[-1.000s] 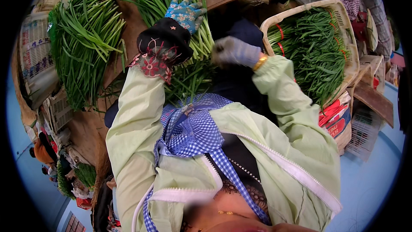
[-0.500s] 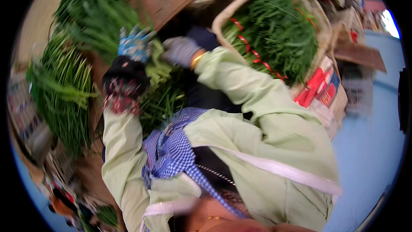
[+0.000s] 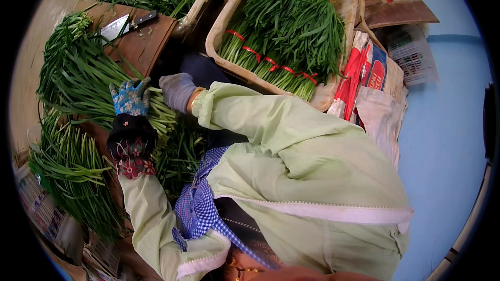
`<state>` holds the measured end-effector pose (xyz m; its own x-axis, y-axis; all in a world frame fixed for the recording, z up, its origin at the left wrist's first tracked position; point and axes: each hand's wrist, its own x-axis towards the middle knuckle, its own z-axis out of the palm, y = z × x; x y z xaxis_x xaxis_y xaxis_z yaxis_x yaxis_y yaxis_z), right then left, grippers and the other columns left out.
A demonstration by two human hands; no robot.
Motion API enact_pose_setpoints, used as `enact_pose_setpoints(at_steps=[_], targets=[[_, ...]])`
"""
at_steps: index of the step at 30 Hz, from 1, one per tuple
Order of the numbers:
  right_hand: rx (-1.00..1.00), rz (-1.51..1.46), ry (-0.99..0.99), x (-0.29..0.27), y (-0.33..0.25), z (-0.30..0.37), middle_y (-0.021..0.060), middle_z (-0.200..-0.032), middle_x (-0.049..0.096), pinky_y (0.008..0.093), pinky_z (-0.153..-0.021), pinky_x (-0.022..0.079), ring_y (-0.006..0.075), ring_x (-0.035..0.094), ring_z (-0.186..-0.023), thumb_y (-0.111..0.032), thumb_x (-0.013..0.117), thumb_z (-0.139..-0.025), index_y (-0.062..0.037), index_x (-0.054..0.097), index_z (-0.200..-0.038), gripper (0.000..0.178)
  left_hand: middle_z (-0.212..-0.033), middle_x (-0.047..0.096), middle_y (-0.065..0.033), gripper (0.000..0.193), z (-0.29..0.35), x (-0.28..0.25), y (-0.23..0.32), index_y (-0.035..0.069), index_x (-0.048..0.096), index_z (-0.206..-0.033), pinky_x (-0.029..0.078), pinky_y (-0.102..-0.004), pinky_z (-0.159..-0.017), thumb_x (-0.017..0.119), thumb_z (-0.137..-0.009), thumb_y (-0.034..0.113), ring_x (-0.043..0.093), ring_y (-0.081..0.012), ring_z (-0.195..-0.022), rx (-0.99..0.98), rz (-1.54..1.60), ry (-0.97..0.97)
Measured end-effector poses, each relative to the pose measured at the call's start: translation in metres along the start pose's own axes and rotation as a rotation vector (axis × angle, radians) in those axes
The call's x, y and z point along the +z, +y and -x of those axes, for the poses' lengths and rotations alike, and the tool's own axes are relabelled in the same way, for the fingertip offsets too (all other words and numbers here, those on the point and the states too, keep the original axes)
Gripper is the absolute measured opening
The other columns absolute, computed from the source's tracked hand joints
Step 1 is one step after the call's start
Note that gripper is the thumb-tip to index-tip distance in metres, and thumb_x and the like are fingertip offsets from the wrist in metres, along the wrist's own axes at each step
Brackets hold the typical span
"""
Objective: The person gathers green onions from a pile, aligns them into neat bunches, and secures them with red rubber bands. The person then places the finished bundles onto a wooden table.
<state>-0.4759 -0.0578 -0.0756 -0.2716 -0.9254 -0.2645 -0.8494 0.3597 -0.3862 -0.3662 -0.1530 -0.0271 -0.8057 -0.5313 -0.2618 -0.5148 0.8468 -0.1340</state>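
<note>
left hand [image 3: 130,105], right hand [image 3: 177,91]: now lower, both closed on one chive bunch [image 3: 156,112], apparently gathering it, beside board [image 3: 140,41]; tied bundles in basket [image 3: 221,41].

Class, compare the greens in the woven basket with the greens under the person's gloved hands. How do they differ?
The basket greens are tied with red bands into neat bundles; the loose greens under the left hand and right hand show no bands. The basket greens sit inside a basket; the loose greens sprawl in open heaps. Both are long, thin green stalks.
</note>
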Motion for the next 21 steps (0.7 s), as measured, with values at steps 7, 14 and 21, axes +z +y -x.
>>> enact_pose_setpoints(at_steps=[7, 14, 21], targets=[[-0.121, -0.173, 0.026, -0.020, 0.014, 0.026, 0.0163, -0.079, 0.063, 0.0413, -0.068, 0.047, 0.0338, 0.061, -0.076, -0.026, 0.057, -0.072, -0.0058, 0.062, -0.083, 0.024, -0.095, 0.059, -0.0063, 0.023, 0.008, 0.009, -0.010, 0.018, 0.061, -0.098, 0.020, -0.0535, -0.102, 0.052, -0.081, 0.029, 0.051, -0.0257, -0.100, -0.035, 0.047, 0.111], [-0.306, -0.166, -0.590, -0.120, 0.046, 0.025, 0.0114, -0.072, 0.062, 0.0375, -0.063, 0.048, 0.0265, 0.061, -0.067, -0.017, 0.061, -0.063, -0.0088, 0.064, -0.073, 0.014, -0.111, 0.055, -0.0034, 0.024, 0.009, 0.015, -0.010, 0.016, 0.064, -0.097, 0.016, -0.0549, -0.103, 0.053, -0.082, 0.031, 0.044, -0.0221, -0.114, -0.079, 0.147, 0.202], [-0.258, 0.024, 0.871, -0.141, 0.050, -0.079, 0.0144, -0.096, 0.061, 0.0340, -0.074, 0.049, 0.0290, 0.059, -0.078, -0.022, 0.064, -0.072, -0.0019, 0.058, -0.099, 0.034, -0.124, 0.050, -0.0061, 0.025, 0.011, 0.022, -0.009, 0.018, 0.063, -0.096, 0.014, -0.0560, -0.103, 0.052, -0.079, 0.033, 0.035, -0.0271, -0.124, -0.077, 0.061, 0.185]])
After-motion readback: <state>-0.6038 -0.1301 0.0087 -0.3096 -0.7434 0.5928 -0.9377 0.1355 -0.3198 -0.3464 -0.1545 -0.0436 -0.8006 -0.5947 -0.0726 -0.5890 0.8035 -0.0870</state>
